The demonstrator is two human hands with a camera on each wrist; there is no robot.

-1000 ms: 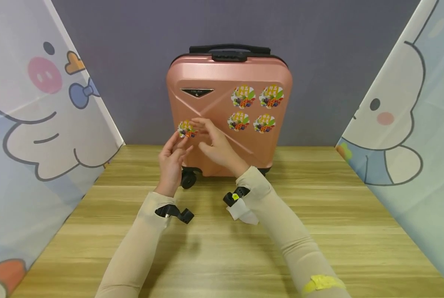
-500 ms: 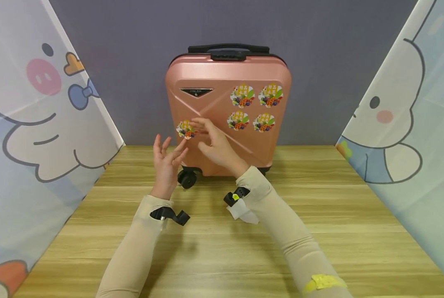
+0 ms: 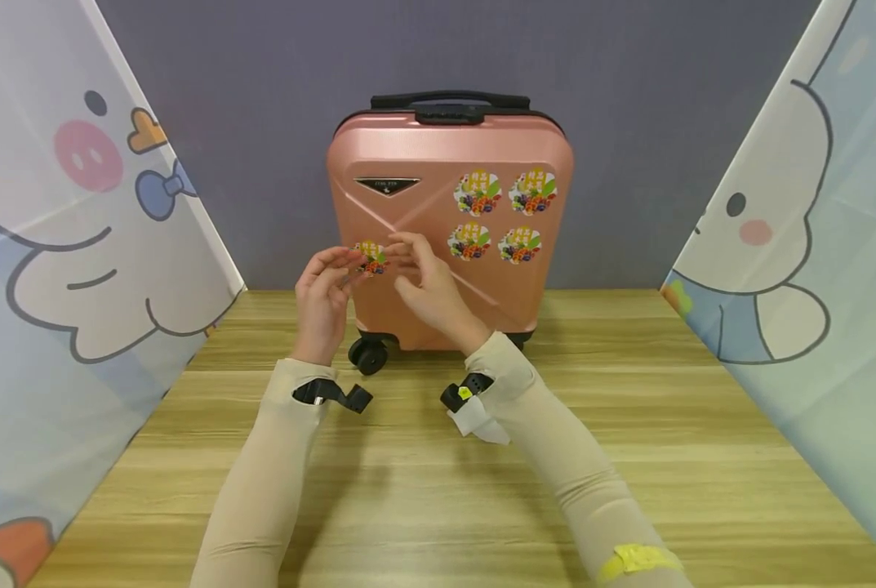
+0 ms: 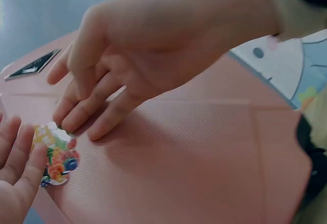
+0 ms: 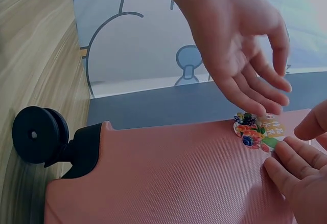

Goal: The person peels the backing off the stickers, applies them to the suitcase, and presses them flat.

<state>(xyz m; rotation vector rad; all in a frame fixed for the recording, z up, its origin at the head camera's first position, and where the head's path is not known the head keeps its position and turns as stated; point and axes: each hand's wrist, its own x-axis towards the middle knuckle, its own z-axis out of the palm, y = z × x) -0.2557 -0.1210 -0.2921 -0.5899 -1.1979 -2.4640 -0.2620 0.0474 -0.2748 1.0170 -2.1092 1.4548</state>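
Observation:
A pink suitcase (image 3: pixel 445 322) stands upright. Low on the left of its front is a round fruit sticker (image 3: pixel 373 260), lying against the shell. My left hand (image 3: pixel 322 306) reaches in from the left, its bent fingers over the sticker's left edge. From the right comes my right hand (image 3: pixel 433 294), fingers loosely bent, with fingertips right at the sticker's other edge. In the left wrist view, the right hand (image 4: pixel 148 45) hides one edge of the sticker (image 4: pixel 59 160). The right wrist view shows the left hand (image 5: pixel 230 40) above the sticker (image 5: pixel 250 134), fingertips at its border.
Several matching stickers (image 3: pixel 477 193) sit on the suitcase's right half. A black nameplate (image 3: pixel 387 185) is at upper left, a black handle (image 3: pixel 450 99) on top. One wheel (image 3: pixel 368 356) rests on the wooden table (image 3: pixel 408 506). Cartoon panels (image 3: pixel 768 204) flank both sides.
My left hand drew back left from the sticker, fingers spreading, then came back to its left edge with fingers bent. The right hand stays almost still at the right edge.

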